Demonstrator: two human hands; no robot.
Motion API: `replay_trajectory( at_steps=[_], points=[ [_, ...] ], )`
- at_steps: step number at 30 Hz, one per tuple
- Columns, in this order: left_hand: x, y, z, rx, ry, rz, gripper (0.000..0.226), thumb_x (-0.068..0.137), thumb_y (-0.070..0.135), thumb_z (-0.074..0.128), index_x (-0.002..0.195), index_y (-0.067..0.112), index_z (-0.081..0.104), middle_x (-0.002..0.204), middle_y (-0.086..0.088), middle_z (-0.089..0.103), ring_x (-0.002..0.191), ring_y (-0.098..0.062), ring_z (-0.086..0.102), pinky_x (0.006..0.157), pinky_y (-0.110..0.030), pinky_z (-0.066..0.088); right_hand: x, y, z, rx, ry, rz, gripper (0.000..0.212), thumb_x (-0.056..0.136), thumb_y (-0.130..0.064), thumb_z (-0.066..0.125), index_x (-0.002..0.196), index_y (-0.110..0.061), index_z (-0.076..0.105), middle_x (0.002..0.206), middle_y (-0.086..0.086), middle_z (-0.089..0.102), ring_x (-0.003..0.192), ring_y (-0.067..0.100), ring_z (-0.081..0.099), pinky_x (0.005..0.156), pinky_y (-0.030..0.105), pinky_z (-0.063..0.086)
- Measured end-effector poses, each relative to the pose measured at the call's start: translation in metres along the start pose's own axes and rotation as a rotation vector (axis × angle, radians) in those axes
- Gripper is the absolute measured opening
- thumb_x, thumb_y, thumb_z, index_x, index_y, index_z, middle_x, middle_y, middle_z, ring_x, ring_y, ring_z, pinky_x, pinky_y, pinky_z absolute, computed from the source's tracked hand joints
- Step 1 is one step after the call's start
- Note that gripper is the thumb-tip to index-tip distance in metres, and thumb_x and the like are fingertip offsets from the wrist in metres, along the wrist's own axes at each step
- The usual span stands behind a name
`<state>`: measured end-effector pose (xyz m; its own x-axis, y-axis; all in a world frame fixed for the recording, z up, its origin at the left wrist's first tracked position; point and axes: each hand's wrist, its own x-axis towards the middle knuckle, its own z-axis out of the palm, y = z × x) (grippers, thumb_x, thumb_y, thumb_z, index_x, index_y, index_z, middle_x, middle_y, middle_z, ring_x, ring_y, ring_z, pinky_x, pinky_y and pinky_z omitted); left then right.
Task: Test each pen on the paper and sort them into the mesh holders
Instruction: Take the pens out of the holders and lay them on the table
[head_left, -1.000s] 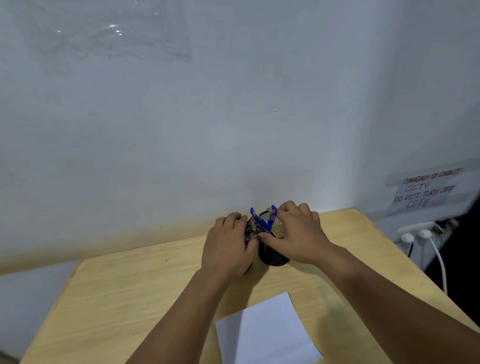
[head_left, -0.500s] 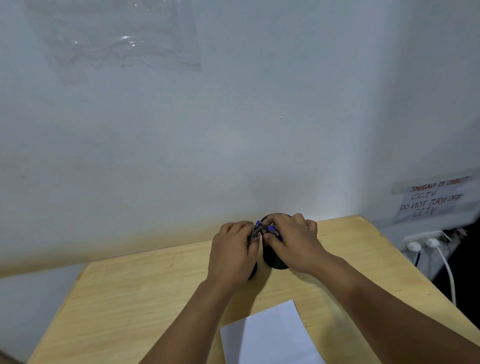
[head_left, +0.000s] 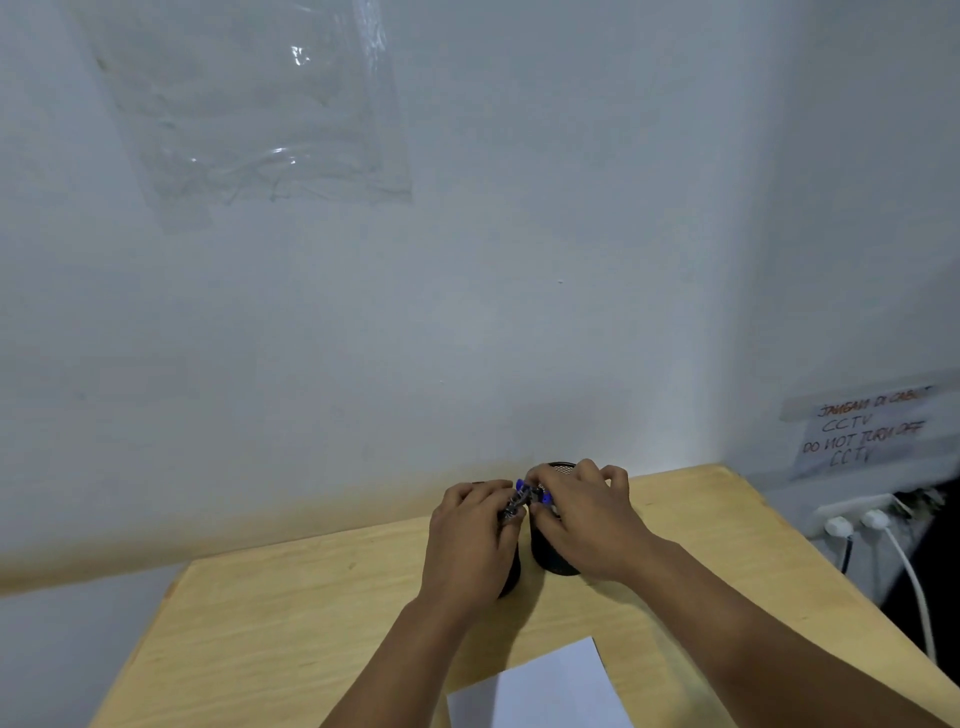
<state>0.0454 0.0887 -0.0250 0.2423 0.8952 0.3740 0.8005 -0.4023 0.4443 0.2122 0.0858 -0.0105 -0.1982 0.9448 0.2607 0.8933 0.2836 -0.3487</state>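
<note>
Two black mesh holders stand side by side near the back of the wooden table (head_left: 270, 634). The right mesh holder (head_left: 551, 552) shows its rim and side; the left mesh holder (head_left: 511, 577) is almost wholly hidden under my left hand (head_left: 470, 543). Several pens with blue caps (head_left: 531, 493) stick out between my hands. My left hand wraps over the left holder. My right hand (head_left: 584, 519) lies over the right holder, fingers pinched around the blue pen caps. A white sheet of paper (head_left: 545, 691) lies at the near edge.
A grey-white wall stands directly behind the holders, with a clear plastic sheet (head_left: 249, 114) taped high up. At the right a handwritten CCTV notice (head_left: 862, 431) hangs above a power strip (head_left: 857, 514) with white plugs and cables.
The blue pen tops stood higher above the holder a second ago; they now sit low between my fingers. My view has tilted upward, so the table appears lower.
</note>
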Motion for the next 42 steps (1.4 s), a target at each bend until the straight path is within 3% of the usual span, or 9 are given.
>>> replay_trajectory(
  at_steps=[5, 11, 16, 22, 27, 31, 35, 38, 42],
  points=[
    [-0.002, 0.003, -0.004, -0.034, 0.001, -0.009, 0.028, 0.098, 0.032, 0.051, 0.123, 0.036, 0.062, 0.126, 0.027, 0.059, 0.118, -0.010, 0.041, 0.096, -0.028, 0.033, 0.001, -0.002, -0.002, 0.022, -0.005, -0.001, 0.020, 0.101, -0.038, 0.032, 0.117, -0.039, 0.044, 0.100, -0.018, 0.059, 0.109, 0.011, 0.043, 0.099, 0.037, 0.022],
    [-0.001, 0.017, -0.023, -0.160, 0.025, -0.023, 0.027, 0.099, 0.029, 0.051, 0.119, 0.043, 0.062, 0.097, 0.042, 0.043, 0.109, -0.002, 0.033, 0.096, -0.032, 0.031, 0.000, -0.008, -0.017, 0.096, 0.081, 0.052, 0.018, 0.103, -0.040, 0.031, 0.114, -0.039, 0.046, 0.090, -0.016, 0.053, 0.104, 0.010, 0.046, 0.099, 0.036, 0.023],
    [0.000, 0.029, -0.047, -0.250, 0.062, -0.020, 0.035, 0.099, 0.020, 0.051, 0.124, 0.043, 0.060, 0.108, 0.034, 0.036, 0.123, -0.008, 0.035, 0.101, -0.029, 0.031, -0.005, -0.023, -0.045, 0.115, 0.170, 0.007, 0.021, 0.104, -0.040, 0.032, 0.116, -0.034, 0.048, 0.088, -0.015, 0.052, 0.098, 0.011, 0.049, 0.103, 0.038, 0.024],
    [-0.015, 0.040, -0.088, -0.238, 0.178, 0.113, 0.034, 0.098, 0.014, 0.054, 0.124, 0.034, 0.064, 0.103, 0.063, 0.031, 0.118, 0.000, 0.037, 0.101, -0.032, 0.036, -0.018, -0.046, -0.073, 0.144, 0.255, -0.068, 0.031, 0.096, -0.047, 0.024, 0.116, -0.037, 0.046, 0.094, -0.009, 0.057, 0.095, 0.013, 0.051, 0.100, 0.036, 0.027],
    [-0.038, 0.017, -0.112, -0.169, 0.247, 0.087, 0.032, 0.096, 0.017, 0.055, 0.119, 0.038, 0.063, 0.108, 0.028, 0.057, 0.118, -0.003, 0.046, 0.099, -0.041, 0.045, -0.030, -0.077, -0.073, 0.193, 0.264, -0.157, 0.017, 0.101, -0.042, 0.030, 0.109, -0.037, 0.044, 0.084, -0.010, 0.053, 0.087, 0.014, 0.050, 0.092, 0.035, 0.034],
    [-0.068, 0.000, -0.132, -0.218, 0.169, -0.090, 0.020, 0.100, 0.027, 0.049, 0.108, 0.030, 0.067, 0.103, 0.016, 0.070, 0.098, -0.001, 0.060, 0.083, -0.027, 0.049, -0.041, -0.115, -0.055, 0.448, 0.094, -0.121, 0.013, 0.101, -0.037, 0.040, 0.092, -0.031, 0.047, 0.075, -0.006, 0.057, 0.075, 0.018, 0.054, 0.073, 0.039, 0.044],
    [-0.096, -0.022, -0.142, -0.347, -0.012, -0.414, 0.022, 0.100, 0.033, 0.046, 0.095, 0.020, 0.063, 0.087, 0.004, 0.070, 0.071, -0.011, 0.069, 0.063, -0.027, 0.050, -0.049, -0.152, -0.025, 0.611, -0.238, 0.065, 0.024, 0.100, -0.028, 0.043, 0.084, -0.013, 0.051, 0.078, 0.003, 0.052, 0.071, 0.018, 0.046, 0.064, 0.033, 0.033],
    [-0.117, -0.044, -0.134, -0.380, -0.137, -0.559, 0.024, 0.100, 0.030, 0.045, 0.098, 0.012, 0.062, 0.086, -0.003, 0.069, 0.064, -0.017, 0.069, 0.062, -0.027, 0.049, -0.051, -0.166, 0.012, 0.688, -0.442, 0.208, 0.022, 0.097, -0.027, 0.046, 0.079, -0.016, 0.050, 0.073, 0.005, 0.047, 0.063, 0.019, 0.040, 0.062, 0.032, 0.033],
    [-0.138, -0.065, -0.123, -0.390, -0.225, -0.631, 0.025, 0.098, 0.025, 0.047, 0.093, 0.006, 0.062, 0.081, -0.006, 0.068, 0.062, -0.020, 0.068, 0.061, -0.033, 0.049, -0.054, -0.177, 0.047, 0.751, -0.551, 0.407, 0.013, 0.089, -0.021, 0.048, 0.080, -0.013, 0.052, 0.068, 0.007, 0.045, 0.052, 0.016, 0.039, 0.050, 0.028, 0.032]
  ],
)
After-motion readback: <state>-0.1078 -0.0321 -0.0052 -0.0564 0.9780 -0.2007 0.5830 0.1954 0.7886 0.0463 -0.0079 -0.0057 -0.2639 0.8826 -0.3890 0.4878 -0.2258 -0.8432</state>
